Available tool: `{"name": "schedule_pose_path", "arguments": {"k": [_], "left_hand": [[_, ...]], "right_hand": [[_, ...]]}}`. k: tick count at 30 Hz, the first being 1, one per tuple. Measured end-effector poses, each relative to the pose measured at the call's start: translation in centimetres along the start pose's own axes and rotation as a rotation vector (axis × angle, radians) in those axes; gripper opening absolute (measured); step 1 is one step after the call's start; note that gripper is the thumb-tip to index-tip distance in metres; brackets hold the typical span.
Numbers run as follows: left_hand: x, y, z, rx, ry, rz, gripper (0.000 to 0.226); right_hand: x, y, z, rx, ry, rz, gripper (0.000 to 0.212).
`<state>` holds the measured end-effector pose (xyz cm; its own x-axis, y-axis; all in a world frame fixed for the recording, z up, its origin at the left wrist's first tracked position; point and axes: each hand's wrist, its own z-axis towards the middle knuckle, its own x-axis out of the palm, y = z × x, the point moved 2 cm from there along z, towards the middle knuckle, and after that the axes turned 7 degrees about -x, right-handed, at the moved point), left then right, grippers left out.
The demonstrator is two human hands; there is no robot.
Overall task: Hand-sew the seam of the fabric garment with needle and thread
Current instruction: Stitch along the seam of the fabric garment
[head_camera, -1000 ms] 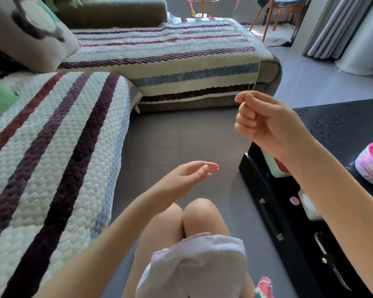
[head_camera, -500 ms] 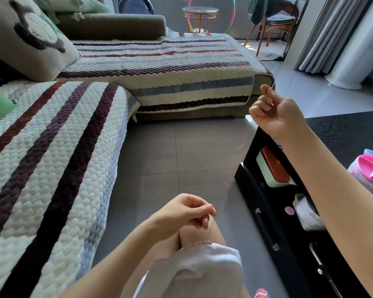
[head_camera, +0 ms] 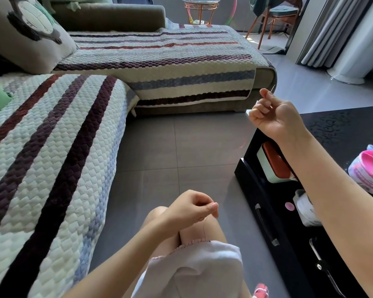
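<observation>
Head view: the right hand [head_camera: 274,112] is raised near the corner of the black table [head_camera: 342,125], its grip closed on the needle [head_camera: 273,88]. The needle's long axis is close to upright, its free end pointing up and slightly right above the fingertips. Lower down, over the knees [head_camera: 194,229], the left hand [head_camera: 190,208] has its grip pinched on the thread [head_camera: 204,229]. The thread runs almost straight down to the stitched edge [head_camera: 194,241] of the pale garment [head_camera: 202,269], which is draped across the lap.
</observation>
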<state>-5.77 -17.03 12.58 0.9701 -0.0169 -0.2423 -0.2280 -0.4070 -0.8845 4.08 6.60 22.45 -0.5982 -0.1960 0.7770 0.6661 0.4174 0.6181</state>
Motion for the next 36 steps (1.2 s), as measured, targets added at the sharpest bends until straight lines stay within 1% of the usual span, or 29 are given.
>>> {"name": "schedule_pose_path", "arguments": {"k": [10,14,18,19,20,21,23,24,26,28,30,32,34,36], "left_hand": [[-1.0,1.4,-0.5,-0.07,-0.094,-0.017,0.027],[-1.0,1.5,-0.6,-0.084,-0.056,-0.027,0.026],[-1.1,1.6,-0.9,-0.104,-0.094,0.039,0.023],[-1.1,1.8,-0.9,-0.121,-0.121,0.07,0.028],[-1.3,2.1,-1.1,-0.144,-0.155,0.096,0.039],[-1.5,2.5,-1.3,-0.172,-0.183,0.125,0.05],[-1.9,3.3,-1.9,-0.216,-0.2,0.205,0.059],[-2.0,3.8,-2.3,-0.222,-0.174,0.222,0.061],[-2.0,4.0,-3.1,-0.181,-0.089,0.234,0.069],[-1.9,3.8,-3.7,-0.149,-0.053,0.246,0.072],[-1.5,3.4,-4.2,-0.2,-0.026,0.226,0.063],[-0.9,3.1,-4.3,-0.187,-0.007,0.236,0.042],[-0.1,2.4,-4.3,-0.151,-0.027,0.289,0.025],[0.4,2.2,-4.3,-0.148,-0.062,0.289,0.017]], "right_hand": [[-1.4,1.2,1.2,-0.03,-0.033,0.01,0.027],[-1.8,1.6,1.5,-0.058,-0.038,0.048,0.026],[-1.9,0.8,1.0,-0.055,-0.033,-0.029,0.026],[-1.8,0.5,0.6,-0.055,-0.028,-0.054,0.026],[-1.6,0.3,0.1,-0.064,-0.012,-0.087,0.026],[-1.4,0.1,-0.6,-0.076,0.012,-0.144,0.026],[-1.3,-0.5,-2.5,-0.097,0.1,-0.35,0.026],[-1.6,-1.1,-3.9,-0.097,0.167,-0.489,0.026],[-2.3,-2.7,-7.1,-0.093,0.337,-0.795,0.024],[-3.2,-4.8,-10.4,-0.089,0.506,-1.063,0.021],[-4.3,-6.6,-12.9,-0.051,0.659,-1.246,0.022],[-5.9,-8.0,-14.6,0.013,0.751,-1.348,0.023],[-7.4,-9.0,-15.6,0.056,0.743,-1.397,0.023],[-8.3,-9.7,-16.4,0.039,0.723,-1.407,0.013]]}}
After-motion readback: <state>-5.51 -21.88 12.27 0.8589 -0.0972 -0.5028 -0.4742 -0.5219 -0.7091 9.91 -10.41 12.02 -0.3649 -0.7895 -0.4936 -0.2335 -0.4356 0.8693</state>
